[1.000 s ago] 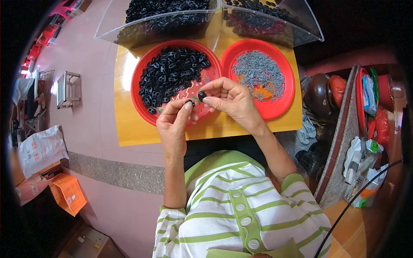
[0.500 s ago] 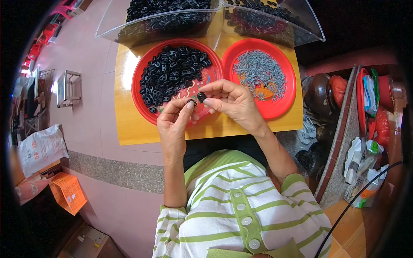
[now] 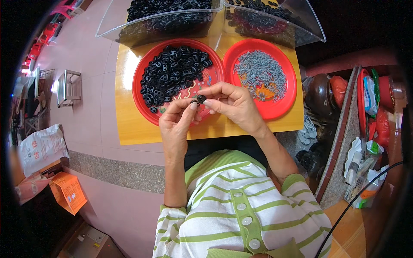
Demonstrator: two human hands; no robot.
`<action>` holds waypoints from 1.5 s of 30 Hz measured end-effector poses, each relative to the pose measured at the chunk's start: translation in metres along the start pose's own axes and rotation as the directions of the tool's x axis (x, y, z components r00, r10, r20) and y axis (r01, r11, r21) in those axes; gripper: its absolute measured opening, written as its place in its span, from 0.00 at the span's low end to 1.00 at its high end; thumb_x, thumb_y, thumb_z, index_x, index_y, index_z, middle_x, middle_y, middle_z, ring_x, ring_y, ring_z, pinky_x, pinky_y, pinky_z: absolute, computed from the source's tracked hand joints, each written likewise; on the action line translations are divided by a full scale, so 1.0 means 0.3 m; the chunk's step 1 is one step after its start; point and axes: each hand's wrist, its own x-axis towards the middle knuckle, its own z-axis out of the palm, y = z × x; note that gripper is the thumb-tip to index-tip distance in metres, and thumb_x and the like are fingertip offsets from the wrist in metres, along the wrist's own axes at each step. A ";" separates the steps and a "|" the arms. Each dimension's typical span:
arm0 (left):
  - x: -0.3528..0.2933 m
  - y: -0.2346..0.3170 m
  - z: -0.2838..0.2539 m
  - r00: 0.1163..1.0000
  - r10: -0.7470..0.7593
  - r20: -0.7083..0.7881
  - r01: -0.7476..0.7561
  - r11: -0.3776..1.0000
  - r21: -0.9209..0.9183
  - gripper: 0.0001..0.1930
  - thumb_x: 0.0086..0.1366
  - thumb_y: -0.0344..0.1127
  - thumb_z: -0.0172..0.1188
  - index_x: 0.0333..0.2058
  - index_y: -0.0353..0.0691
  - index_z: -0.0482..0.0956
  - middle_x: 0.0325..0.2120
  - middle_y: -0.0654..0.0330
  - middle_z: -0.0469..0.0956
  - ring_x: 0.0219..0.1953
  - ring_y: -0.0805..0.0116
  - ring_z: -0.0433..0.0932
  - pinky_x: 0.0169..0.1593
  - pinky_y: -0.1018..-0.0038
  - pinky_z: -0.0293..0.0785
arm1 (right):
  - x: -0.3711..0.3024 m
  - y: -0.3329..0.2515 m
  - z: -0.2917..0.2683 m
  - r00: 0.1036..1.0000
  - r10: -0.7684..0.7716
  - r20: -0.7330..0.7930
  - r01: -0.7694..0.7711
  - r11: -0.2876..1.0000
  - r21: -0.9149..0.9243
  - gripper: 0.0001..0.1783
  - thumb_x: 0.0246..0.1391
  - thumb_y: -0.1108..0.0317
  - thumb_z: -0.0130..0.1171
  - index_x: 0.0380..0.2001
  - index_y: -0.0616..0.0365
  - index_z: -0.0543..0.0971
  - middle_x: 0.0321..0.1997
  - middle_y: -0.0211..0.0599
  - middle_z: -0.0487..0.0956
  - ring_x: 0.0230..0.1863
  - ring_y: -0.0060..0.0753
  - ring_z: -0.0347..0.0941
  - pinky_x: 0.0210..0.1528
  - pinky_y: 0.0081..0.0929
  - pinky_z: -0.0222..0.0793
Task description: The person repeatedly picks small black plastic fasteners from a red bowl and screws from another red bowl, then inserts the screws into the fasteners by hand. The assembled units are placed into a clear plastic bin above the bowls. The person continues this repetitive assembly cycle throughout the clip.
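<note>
Above the near rim of the red plate of black pieces point(image 3: 137, 101), my two hands meet, fingertips almost together. My right hand point(image 3: 235, 105) pinches a small black oval plastic piece point(image 3: 201, 99) between thumb and forefinger. A second dark bit point(image 3: 194, 102) shows at the pinched fingertips of my left hand point(image 3: 177, 122); it looks like another black plastic piece, mostly covered by the fingers. Many black oval pieces with holes point(image 3: 172, 73) are heaped on that plate. To its right, a second red plate point(image 3: 292, 86) bears a pile of small grey screw-like pins point(image 3: 262, 71).
Both plates stand on a yellow wooden table point(image 3: 129, 133). Behind them, clear plastic bins point(image 3: 172, 26) hold more black pieces. A metal stool point(image 3: 69, 88) stands on the tiled floor at left. Jars and bags crowd the right, where a black cable point(image 3: 357, 202) runs.
My left hand has shifted slightly right, bringing its fingertips nearer the black piece in my right hand. That piece has tilted a little.
</note>
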 end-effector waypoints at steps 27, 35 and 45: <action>0.001 -0.029 0.027 1.000 -0.002 -0.019 0.000 0.995 -0.104 0.07 0.63 0.27 0.56 0.37 0.28 0.78 0.28 0.55 0.80 0.27 0.71 0.79 0.33 0.79 0.77 | -0.003 0.002 0.032 0.977 -0.200 -0.076 0.182 0.963 -0.201 0.10 0.56 0.78 0.54 0.41 0.64 0.78 0.37 0.30 0.75 0.35 0.16 0.73 0.37 0.15 0.72; -0.006 -0.067 0.039 0.996 0.023 -0.090 -0.038 0.985 -0.170 0.07 0.63 0.27 0.56 0.37 0.29 0.78 0.28 0.55 0.80 0.26 0.71 0.79 0.31 0.79 0.78 | -0.010 0.005 0.031 0.989 -0.131 -0.064 0.121 0.981 -0.150 0.12 0.56 0.77 0.54 0.44 0.63 0.77 0.37 0.31 0.74 0.37 0.16 0.73 0.39 0.15 0.71; 0.020 -0.064 0.035 0.994 -0.101 -0.050 0.068 0.895 -0.442 0.07 0.64 0.31 0.55 0.37 0.35 0.78 0.31 0.61 0.78 0.33 0.76 0.75 0.37 0.79 0.72 | 0.015 0.013 0.059 0.912 -0.396 -0.110 0.282 0.798 -0.533 0.13 0.46 0.73 0.64 0.38 0.61 0.77 0.28 0.32 0.73 0.27 0.19 0.72 0.28 0.21 0.70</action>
